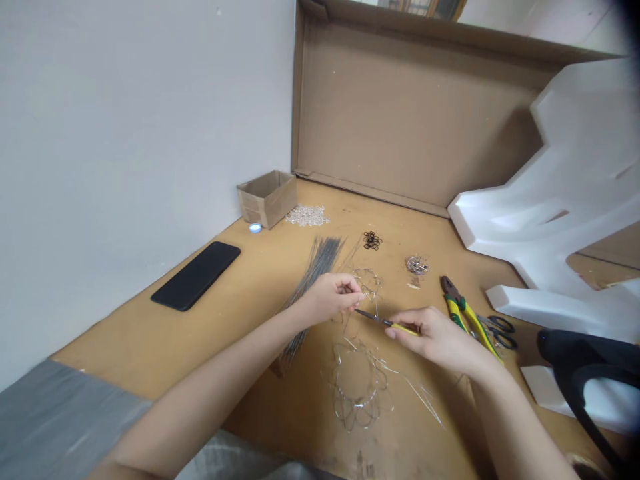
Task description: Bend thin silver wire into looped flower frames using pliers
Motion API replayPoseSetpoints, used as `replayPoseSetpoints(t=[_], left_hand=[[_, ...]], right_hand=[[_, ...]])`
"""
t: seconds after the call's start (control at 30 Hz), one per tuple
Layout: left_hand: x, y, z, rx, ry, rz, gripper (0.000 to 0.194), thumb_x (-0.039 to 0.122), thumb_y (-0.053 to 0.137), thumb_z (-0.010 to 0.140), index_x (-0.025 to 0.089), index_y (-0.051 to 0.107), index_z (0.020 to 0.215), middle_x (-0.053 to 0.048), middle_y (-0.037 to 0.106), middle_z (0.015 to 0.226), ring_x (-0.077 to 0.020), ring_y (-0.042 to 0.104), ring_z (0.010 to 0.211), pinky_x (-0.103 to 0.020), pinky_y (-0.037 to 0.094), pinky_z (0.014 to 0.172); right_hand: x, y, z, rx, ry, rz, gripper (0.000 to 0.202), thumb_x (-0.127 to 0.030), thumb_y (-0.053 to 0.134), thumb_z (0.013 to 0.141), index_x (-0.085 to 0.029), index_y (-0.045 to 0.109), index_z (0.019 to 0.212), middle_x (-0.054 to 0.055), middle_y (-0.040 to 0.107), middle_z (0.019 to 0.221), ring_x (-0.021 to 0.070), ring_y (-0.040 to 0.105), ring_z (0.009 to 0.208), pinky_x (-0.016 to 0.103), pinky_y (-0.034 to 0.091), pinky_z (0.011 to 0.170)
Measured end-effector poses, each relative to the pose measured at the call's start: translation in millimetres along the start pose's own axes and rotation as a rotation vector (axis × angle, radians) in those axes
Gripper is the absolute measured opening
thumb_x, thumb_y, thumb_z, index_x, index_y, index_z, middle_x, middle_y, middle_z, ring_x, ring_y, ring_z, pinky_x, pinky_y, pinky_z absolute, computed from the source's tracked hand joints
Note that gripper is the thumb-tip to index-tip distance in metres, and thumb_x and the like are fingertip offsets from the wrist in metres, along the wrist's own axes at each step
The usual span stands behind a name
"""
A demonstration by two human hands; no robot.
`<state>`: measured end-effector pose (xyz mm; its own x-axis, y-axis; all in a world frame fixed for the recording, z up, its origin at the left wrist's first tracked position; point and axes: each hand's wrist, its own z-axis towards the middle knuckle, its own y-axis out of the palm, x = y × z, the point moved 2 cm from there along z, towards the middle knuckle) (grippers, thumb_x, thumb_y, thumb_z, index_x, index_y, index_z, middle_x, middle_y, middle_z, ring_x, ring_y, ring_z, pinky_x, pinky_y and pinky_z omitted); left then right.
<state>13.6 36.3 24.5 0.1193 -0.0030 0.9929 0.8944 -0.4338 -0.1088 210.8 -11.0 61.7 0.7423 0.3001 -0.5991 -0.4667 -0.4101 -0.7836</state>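
Note:
My left hand [340, 297] is closed in a pinch, with a thin wire at its fingertips that is hard to make out. Yellow-handled long-nose pliers [375, 317] are gripped in my right hand [427, 333], their dark tip pointing left, close to my left fingertips. Just beyond the left fingers is a looped wire shape [369, 279]. Nearer to me lies a flower-like wire ring [357, 403] with loops all round. A bundle of straight grey wires [325, 257] runs under my left wrist.
Farther back are a small cardboard box [267, 200], clear beads [309, 215], black rings [372, 241] and a small metal pile [417, 265]. Larger pliers [460, 307] and scissors [501, 330] lie right. A black phone [197, 275] is left; white foam [575, 173] stands right.

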Motion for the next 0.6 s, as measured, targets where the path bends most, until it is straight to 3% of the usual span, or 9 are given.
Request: replayPoseSetpoints(t=[0.6], left_hand=[[-6.2, 0.1, 1.5, 0.019, -0.002, 0.009, 0.015, 0.027, 0.06, 0.068, 0.014, 0.054, 0.065, 0.003, 0.056, 0.054, -0.0076, 0.051, 0.048, -0.019, 0.043, 0.048]], right_hand=[[-6.9, -2.0, -3.0, 0.055, 0.044, -0.051, 0.026, -0.041, 0.052, 0.077, -0.021, 0.069, 0.074, 0.001, 0.062, 0.059, 0.0146, 0.051, 0.054, 0.025, 0.036, 0.052]])
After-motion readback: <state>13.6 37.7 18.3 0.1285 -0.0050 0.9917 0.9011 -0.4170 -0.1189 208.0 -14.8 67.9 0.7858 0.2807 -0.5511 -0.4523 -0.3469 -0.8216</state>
